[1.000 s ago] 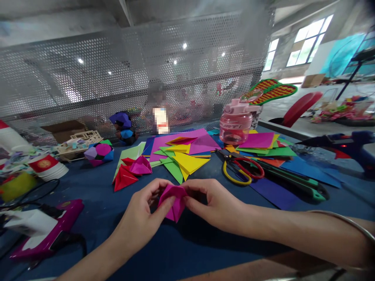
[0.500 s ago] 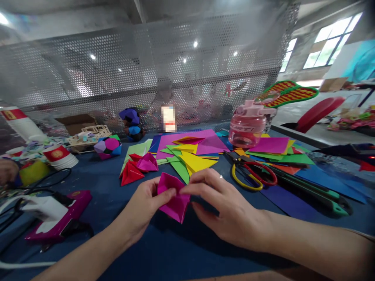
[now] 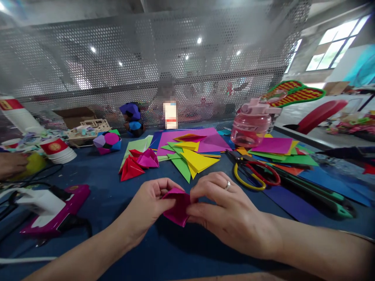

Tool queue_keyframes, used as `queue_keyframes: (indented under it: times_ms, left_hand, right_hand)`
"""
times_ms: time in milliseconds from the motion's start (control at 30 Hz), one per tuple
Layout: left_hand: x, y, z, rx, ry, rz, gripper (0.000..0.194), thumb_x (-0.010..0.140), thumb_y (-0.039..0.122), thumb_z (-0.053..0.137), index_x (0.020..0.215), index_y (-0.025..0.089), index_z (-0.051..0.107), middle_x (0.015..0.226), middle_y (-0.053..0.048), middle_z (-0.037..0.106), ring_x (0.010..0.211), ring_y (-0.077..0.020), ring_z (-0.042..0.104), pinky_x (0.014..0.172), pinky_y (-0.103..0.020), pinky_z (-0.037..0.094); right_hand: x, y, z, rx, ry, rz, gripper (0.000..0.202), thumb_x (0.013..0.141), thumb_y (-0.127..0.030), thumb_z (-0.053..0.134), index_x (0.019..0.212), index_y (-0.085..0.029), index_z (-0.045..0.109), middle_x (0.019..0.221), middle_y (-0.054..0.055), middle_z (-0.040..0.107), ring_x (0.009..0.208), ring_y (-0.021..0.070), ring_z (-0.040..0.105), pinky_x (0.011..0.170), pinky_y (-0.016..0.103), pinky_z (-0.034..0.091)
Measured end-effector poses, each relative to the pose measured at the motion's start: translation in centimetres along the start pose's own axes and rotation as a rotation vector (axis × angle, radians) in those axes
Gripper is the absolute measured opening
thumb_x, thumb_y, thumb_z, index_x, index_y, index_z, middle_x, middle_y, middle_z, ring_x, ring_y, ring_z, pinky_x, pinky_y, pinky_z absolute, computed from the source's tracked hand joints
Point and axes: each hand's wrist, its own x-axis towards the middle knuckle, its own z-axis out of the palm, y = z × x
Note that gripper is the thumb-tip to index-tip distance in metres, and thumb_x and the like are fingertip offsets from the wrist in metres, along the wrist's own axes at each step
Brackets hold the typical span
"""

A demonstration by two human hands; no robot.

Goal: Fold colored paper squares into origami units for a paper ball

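A folded magenta paper piece is held just above the blue table, its hollow side turned toward me. My left hand pinches its left side between thumb and fingers. At its right edge, the thumb and fingertips of my right hand close on the paper; a ring shows on one finger. Beyond my hands lie folded red paper pieces with a folded pink one against them. Yellow folded paper and green folded paper overlap in the middle.
Scissors and a green-black utility knife lie right, near a pink bottle and stacked coloured sheets. A magenta power strip with cables, paper cups and another person's hand are left. A perforated screen stands behind.
The magenta paper has tilted and opened into a hollow, seen more from its edge. My right hand's fingers have closed in on its right edge. The view has shifted slightly.
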Motion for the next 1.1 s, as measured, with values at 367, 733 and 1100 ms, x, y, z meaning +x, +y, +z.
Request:
queue_keyframes:
  times_ms: [367,733,1100]
  left_hand:
    - [-0.34,0.12,0.73,0.031,-0.092,0.032,0.016,0.063,0.018,0.076,0.076,0.012,0.069,0.064,0.0,0.071,0.057,-0.0134,0.067,0.055,-0.021,0.054]
    - [-0.74,-0.33,0.71,0.14,-0.179,0.13,0.018,0.084,0.024,0.06,0.095,0.013,0.069,0.087,-0.004,0.072,0.076,-0.0156,0.067,0.072,-0.026,0.057]
    - [-0.82,-0.69,0.65,0.274,-0.168,0.235,0.018,0.088,0.025,0.053,0.096,0.013,0.066,0.071,-0.002,0.066,0.064,-0.015,0.063,0.063,-0.025,0.053]
  right_hand:
    - [-0.23,-0.49,0.15,0.058,0.076,0.098,0.035,0.089,-0.011,0.063,0.122,-0.017,0.053,0.112,0.008,0.061,0.104,0.0184,0.056,0.091,0.033,0.044]
    - [0.03,-0.12,0.56,0.359,-0.211,0.567,0.029,0.088,-0.015,0.06,0.116,-0.02,0.058,0.091,0.0,0.07,0.079,0.0138,0.065,0.071,0.024,0.049]
    - [0.17,-0.42,0.35,0.402,-0.226,0.556,0.036,0.085,-0.013,0.057,0.12,-0.019,0.057,0.099,0.002,0.071,0.083,0.0145,0.066,0.073,0.024,0.048]
